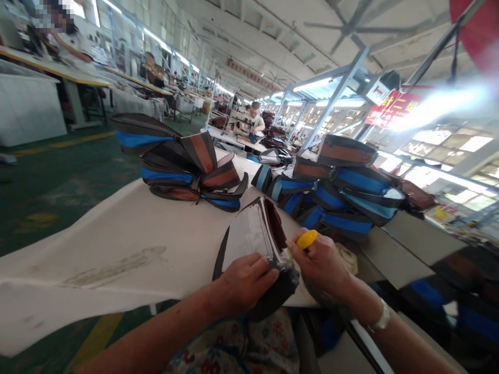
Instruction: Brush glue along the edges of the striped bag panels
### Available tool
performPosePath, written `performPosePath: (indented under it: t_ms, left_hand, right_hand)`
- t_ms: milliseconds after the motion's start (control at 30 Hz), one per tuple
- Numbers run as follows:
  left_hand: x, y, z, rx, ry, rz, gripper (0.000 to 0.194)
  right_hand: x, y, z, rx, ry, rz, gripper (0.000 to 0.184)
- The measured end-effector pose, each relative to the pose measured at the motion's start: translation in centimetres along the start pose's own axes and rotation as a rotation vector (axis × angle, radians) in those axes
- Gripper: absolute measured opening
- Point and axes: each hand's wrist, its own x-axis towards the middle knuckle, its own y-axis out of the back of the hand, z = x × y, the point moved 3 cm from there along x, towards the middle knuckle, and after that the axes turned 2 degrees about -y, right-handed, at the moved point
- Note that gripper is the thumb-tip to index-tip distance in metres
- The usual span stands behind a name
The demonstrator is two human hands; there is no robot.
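A partly made bag (249, 234) lies on the table edge before me, pale grey panel up, dark fabric around it. Its long opening shows a brown inside. My left hand (249, 280) grips the near end of the bag, fingers on top of the pale panel and thumb by the corner. In my right hand (322, 259) is a tool with a yellow handle (307, 239). It is held at the near end of the opening; its working tip is hidden, so I cannot tell its kind.
Black, blue and brown bags (183, 176) are piled at the table's far left. Another heap of bags (331, 192) stands at the right, with grey boards (405, 249) nearer. The pale table (117, 234) has a dark smear. People sit at workbenches farther off.
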Motion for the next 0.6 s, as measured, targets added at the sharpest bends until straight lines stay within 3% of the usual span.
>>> performPosePath:
  t_ms: [100, 200, 333, 400, 500, 533, 600]
  left_hand:
    - [-2.0, 1.3, -2.1, -0.052, 0.084, 0.091, 0.022]
    - [-4.8, 2.3, -3.8, 0.011, 0.298, 0.130, 0.017]
    - [-7.9, 3.0, -2.5, 0.053, 0.570, 0.132, 0.021]
    - [-8.3, 2.9, -0.8, 0.004, 0.588, 0.145, 0.032]
    - [-7.3, 2.2, 0.9, 0.047, 0.630, 0.214, 0.074]
    - [-6.8, 2.0, 1.0, 0.083, 0.666, 0.258, 0.078]
    - [-5.7, 1.4, 0.4, 0.125, 0.720, 0.320, 0.061]
  right_hand:
    - [-0.7, 0.8, 1.1, 0.106, -0.220, 0.245, 0.023]
    - [-2.1, 0.8, 1.4, 0.412, -0.444, 0.391, 0.026]
    - [-3.5, -0.8, -0.3, 0.686, -0.486, 0.472, 0.028]
    - [-3.8, -1.6, -1.3, 0.786, -0.520, 0.492, 0.028]
    - [-4.0, -2.4, -2.4, 0.883, -0.552, 0.494, 0.029]
    - [-4.0, -2.5, -2.7, 0.891, -0.548, 0.486, 0.029]
    - [-4.1, -2.8, -2.9, 0.889, -0.533, 0.463, 0.031]
